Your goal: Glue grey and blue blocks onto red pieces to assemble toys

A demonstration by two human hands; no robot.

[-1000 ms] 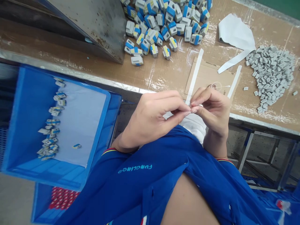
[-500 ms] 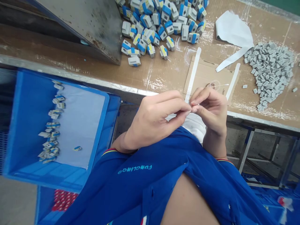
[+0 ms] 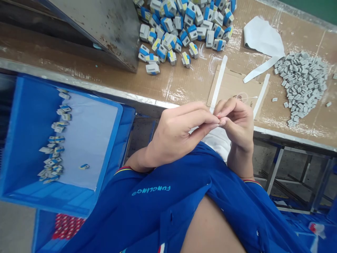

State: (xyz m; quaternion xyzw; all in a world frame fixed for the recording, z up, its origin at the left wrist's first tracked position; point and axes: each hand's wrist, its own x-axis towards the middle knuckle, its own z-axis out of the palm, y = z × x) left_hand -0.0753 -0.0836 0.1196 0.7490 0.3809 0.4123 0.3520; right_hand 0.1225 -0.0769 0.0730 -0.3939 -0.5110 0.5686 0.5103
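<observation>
Single head-worn camera is looking forward and steeply down past the wearer's shirt (image 3: 184, 207), which is filling the lower middle. Hands (image 3: 181, 131) are sitting close, near mid-view. Tabletop (image 3: 181, 89) is lying farther off, crossing the upper part, its front edge slanting down rightward. Crate (image 3: 112, 140) is showing at left.

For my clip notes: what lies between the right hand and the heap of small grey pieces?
In the head view, from the right hand toward the heap: a white strip on the cardboard, brown tabletop, then a loose grey piece.
</observation>
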